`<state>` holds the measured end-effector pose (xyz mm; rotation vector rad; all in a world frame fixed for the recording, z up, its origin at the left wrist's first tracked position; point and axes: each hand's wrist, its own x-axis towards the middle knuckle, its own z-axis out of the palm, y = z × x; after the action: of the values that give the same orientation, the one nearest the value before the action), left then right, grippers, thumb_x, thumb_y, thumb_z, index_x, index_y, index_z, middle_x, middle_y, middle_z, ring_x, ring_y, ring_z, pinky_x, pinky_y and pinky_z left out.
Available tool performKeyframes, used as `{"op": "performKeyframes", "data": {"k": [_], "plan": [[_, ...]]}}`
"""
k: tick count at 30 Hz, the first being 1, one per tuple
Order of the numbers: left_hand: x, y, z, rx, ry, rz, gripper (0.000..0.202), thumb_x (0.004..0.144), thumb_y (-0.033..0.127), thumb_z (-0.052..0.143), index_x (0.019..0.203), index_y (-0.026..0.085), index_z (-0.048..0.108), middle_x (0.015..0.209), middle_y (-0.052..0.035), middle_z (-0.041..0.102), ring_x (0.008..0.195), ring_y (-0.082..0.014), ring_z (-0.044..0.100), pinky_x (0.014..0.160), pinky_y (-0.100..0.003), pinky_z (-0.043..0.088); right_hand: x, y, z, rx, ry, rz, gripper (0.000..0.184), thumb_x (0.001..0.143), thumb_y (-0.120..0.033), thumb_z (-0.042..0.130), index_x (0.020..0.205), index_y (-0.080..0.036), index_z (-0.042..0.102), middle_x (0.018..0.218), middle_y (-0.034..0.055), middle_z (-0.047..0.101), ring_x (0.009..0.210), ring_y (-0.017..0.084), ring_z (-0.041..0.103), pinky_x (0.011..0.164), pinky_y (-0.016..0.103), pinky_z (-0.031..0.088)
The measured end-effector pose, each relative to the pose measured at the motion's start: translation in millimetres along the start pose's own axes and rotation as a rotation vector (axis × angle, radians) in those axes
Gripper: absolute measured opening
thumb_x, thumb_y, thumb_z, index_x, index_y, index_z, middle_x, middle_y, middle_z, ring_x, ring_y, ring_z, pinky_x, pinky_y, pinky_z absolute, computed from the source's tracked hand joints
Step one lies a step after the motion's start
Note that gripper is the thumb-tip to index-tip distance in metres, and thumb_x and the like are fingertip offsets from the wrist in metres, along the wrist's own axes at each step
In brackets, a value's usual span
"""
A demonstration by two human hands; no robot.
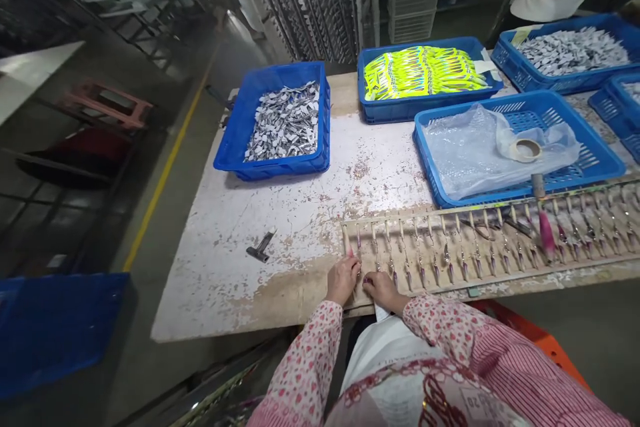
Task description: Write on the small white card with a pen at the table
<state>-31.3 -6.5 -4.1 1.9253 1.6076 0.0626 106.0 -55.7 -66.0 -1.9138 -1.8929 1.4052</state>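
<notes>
Left hand point(342, 278) and right hand point(380, 287) met at near end of wooden rack point(480, 250), fingers pinched narrow on small hook point(358, 268), likely seating it in slot. Beyond grip: filled slots, loose clip point(260, 247) leftward, blue bins point(280, 121) farther back.

Hands point(363, 280) at left end of rack point(500, 247) on worktop point(300, 213) near edge; crates point(280, 120) behind rack; metal tool point(261, 247) left of rack.
</notes>
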Motion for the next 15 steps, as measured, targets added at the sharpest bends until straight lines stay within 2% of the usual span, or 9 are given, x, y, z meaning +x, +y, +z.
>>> {"op": "performKeyframes", "data": {"k": [7,15], "plan": [[-0.5,-2.9,5.1,0.053,-0.037,-0.031,0.028,0.093,0.027,0.045,0.098,0.017,0.07,0.098,-0.0074,0.07,0.091,-0.0169,0.062,0.076,-0.026,0.038,-2.2,4.4,5.0,0.059,0.07,0.022,0.021,0.085,-0.024,0.055,0.096,-0.016,0.072,0.092,0.0088,0.073,0.084,0.016,0.064,0.072,0.023,0.04],[-2.6,3.4,4.1,0.119,-0.069,-0.056,0.029,0.094,0.031,0.043,0.095,0.02,0.07,0.096,-0.0061,0.07,0.088,-0.0166,0.062,0.071,-0.027,0.036,-3.6,3.3,3.1,0.11,0.095,0.007,0.018,0.082,-0.023,0.061,0.093,-0.016,0.073,0.087,0.0082,0.072,0.08,0.016,0.063,0.071,0.023,0.04]]}}
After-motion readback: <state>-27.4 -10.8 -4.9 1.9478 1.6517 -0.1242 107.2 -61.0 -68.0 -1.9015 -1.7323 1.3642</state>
